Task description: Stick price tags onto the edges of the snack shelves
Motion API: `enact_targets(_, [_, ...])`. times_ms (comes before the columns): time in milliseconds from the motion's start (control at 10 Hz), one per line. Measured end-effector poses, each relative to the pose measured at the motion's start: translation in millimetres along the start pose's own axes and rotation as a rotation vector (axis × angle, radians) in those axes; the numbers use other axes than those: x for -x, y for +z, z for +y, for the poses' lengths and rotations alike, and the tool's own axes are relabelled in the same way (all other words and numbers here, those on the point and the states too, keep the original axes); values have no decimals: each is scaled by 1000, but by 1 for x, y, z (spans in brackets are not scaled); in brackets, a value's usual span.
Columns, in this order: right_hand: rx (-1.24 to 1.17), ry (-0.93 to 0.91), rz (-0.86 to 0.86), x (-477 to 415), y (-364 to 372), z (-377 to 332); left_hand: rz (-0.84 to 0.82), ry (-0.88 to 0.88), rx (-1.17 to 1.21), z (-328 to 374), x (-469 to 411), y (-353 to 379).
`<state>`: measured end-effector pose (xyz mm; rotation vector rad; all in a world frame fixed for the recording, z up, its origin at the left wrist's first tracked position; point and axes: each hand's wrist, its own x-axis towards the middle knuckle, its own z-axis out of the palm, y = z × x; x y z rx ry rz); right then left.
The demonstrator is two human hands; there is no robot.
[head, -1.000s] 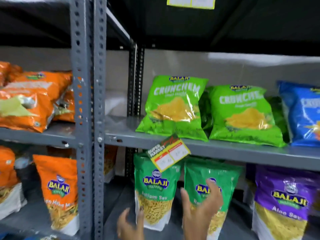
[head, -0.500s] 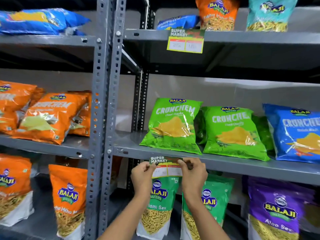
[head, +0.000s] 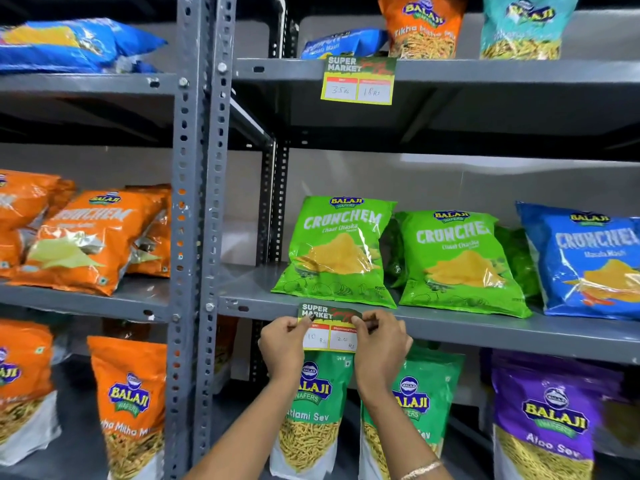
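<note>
Price tag [head: 329, 329]: flat paper rectangle, dark green "SUPER MARKET" header, yellow border, two white boxes with handwritten numbers. It sits against the front edge of the middle shelf [head: 485, 332], top strip on the metal, lower part hanging below the lip. Shelving: grey painted steel, perforated angle uprights [head: 202, 209], bolted corners; pale wall behind. Second tag [head: 358, 81], same design, already on the upper shelf edge [head: 519, 71]. Glossy green Crunchem bag [head: 337, 251] stands directly above the held tag; green Balaji pouch [head: 311, 410] directly below.

Left hand [head: 282, 348]: fingers pinched narrow on the tag's left edge, forearm rising from below. Right hand [head: 379, 344]: fingers pinched on the tag's upper right corner, wrist wearing a thin metal bracelet [head: 420, 469].
</note>
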<state>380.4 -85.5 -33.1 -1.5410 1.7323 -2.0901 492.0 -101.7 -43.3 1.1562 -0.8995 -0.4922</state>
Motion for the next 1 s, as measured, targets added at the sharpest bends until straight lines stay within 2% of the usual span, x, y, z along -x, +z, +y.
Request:
enact_targets(400, [233,-51,65,8,18,-6,118,-72,-77,10,17,10])
enact_targets(600, [276,-79,76,7,19,-4,124,-93,-107,10,18,11])
enact_targets(800, [148,-72,6,4,6,-2,98,-148,-76,17,22,7])
enact_targets(900, [171,-52,-17,5,2,-7,75,-187,-83,21,24,6])
enact_targets(1000, [125,-42,-15,-1,-13,-18,192,-90,-174,23,30,-2])
